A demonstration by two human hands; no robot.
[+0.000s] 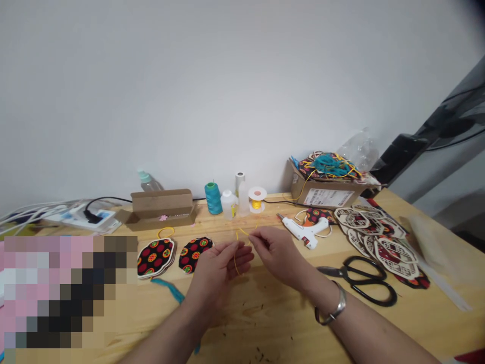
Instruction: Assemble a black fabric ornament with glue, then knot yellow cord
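Observation:
Both my hands meet over the middle of the wooden table (273,323). My left hand (220,268) has its fingers curled round a thin yellow cord (238,253). My right hand (276,253) pinches the same cord at its upper end, a metal bracelet on its wrist. The cord loops between the two hands. Just left of my left hand lie two oval pieces covered in black fabric with red and green dots (195,253).
A white glue gun (305,231) and black scissors (366,280) lie to the right, beside laser-cut wooden ovals (379,237). At the back stand a teal thread cone (213,198), white bottles (229,205), a yellow cord spool (257,198) and two cardboard boxes (326,194). A power strip sits far left.

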